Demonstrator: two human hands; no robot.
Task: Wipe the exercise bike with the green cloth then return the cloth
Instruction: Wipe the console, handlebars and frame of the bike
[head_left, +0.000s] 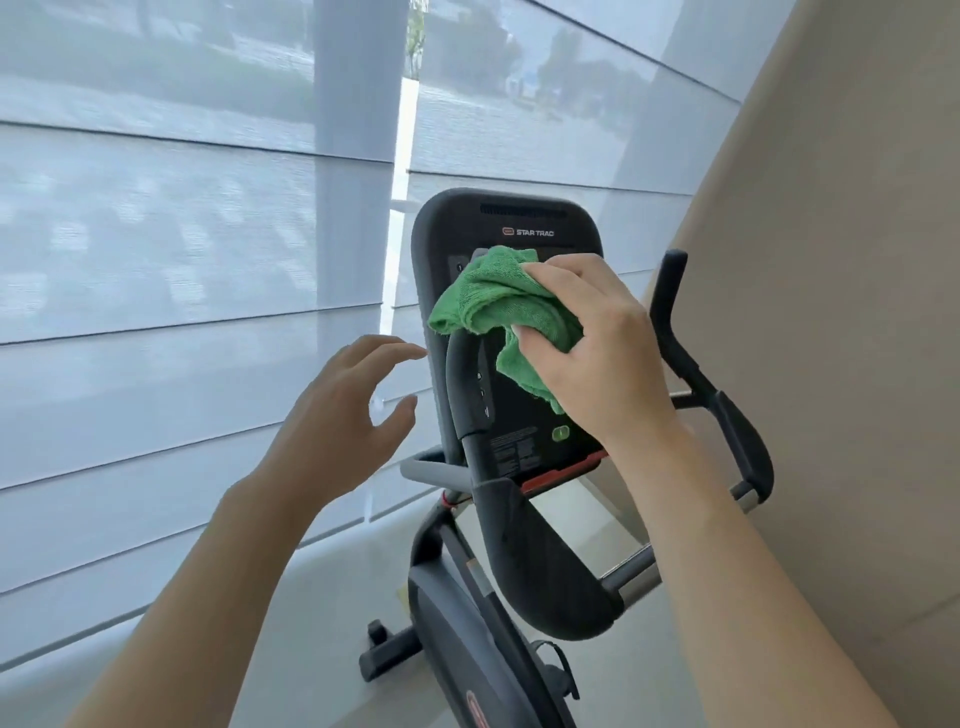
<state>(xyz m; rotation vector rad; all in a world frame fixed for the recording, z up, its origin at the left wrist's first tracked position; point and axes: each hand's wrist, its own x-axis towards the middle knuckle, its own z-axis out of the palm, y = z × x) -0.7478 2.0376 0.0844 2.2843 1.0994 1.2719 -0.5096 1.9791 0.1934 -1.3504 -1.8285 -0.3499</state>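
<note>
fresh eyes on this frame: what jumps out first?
The green cloth, bunched in the right hand and held against the black console of the exercise bike at centre frame. The left hand hovers just left of the console, fingers loosely spread, holding nothing. Pale window blinds fill the background.

Sheer window blinds beside a beige wall
</note>
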